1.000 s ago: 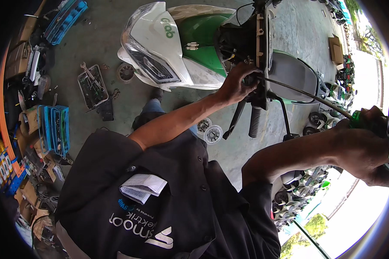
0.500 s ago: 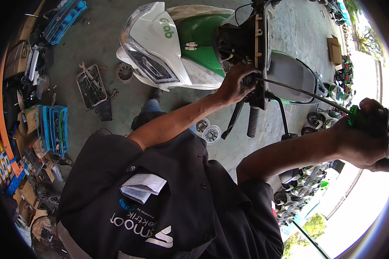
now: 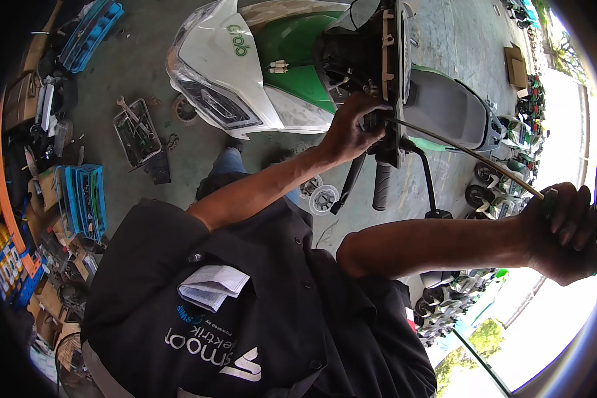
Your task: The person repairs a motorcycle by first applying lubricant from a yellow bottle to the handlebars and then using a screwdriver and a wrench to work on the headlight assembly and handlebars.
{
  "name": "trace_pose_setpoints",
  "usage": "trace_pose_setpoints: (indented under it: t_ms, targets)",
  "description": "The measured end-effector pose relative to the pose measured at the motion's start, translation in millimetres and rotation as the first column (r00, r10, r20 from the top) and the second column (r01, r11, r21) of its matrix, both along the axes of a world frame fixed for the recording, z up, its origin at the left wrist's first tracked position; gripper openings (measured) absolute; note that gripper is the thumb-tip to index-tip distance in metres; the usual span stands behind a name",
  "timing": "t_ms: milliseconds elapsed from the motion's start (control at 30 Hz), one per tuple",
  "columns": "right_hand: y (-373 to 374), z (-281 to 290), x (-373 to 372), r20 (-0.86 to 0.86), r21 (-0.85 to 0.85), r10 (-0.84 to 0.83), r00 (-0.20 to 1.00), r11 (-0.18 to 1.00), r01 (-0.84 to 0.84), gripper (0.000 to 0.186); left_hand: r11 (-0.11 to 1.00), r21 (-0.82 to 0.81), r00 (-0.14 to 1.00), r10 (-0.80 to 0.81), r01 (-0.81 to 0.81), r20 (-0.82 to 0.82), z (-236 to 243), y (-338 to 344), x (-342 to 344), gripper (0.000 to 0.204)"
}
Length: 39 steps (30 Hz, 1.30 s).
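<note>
My right hand [image 3: 562,233] is closed around the green handle of a long screwdriver [image 3: 474,154], far out at the right. The metal shaft slants up and left to the handlebar area of a white and green scooter [image 3: 297,56]. Over there my left hand [image 3: 351,129] curls its thumb and fingers around a black part [image 3: 373,122] beside the handlebar. The screwdriver's tip ends at that part, hidden from view. Just below, a black handlebar grip [image 3: 382,186] and a brake lever [image 3: 350,184] point down.
On the floor to the left lies a metal tray [image 3: 138,132] of wrenches and other tools. Blue bins [image 3: 81,199] and boxes line the left side. Near my leg lie pale wheel-like discs [image 3: 324,200]. A mirror stalk [image 3: 428,172] sticks out below the shaft. Several scooters stand at right.
My right hand has turned on the screwdriver handle, its fingers now wrapped over it, and sits slightly lower. My left hand keeps its hold at the handlebar. The whole view has shifted a little.
</note>
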State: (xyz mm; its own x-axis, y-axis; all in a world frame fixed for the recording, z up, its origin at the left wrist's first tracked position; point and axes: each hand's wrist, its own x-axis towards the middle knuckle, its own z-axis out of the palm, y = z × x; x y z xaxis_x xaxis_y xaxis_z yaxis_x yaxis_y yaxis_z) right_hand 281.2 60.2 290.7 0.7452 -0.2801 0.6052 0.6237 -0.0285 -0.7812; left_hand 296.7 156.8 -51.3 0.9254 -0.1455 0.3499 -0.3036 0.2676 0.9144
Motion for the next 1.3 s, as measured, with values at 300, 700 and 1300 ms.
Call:
trace_pose_setpoints:
  t_ms: [300,700,1300]
  targets:
    - [41,-18,5,0.176,-0.072,-0.823,0.54,0.536,0.841,0.019,1.0,-0.027,1.0,0.004,-0.003,0.009,-3,0,-5,0.042]
    - [18,-17,25,-0.03,-0.218,0.628,0.777,0.755,-0.618,0.031,0.998,-0.015,0.998,-0.066,0.066,0.004,-1,-7,2,0.046]
    - [66,-30,27,0.272,-0.089,-0.575,0.772,0.784,0.615,0.009,0.999,0.035,0.998,-0.028,0.027,0.05,-1,-3,2,0.04]
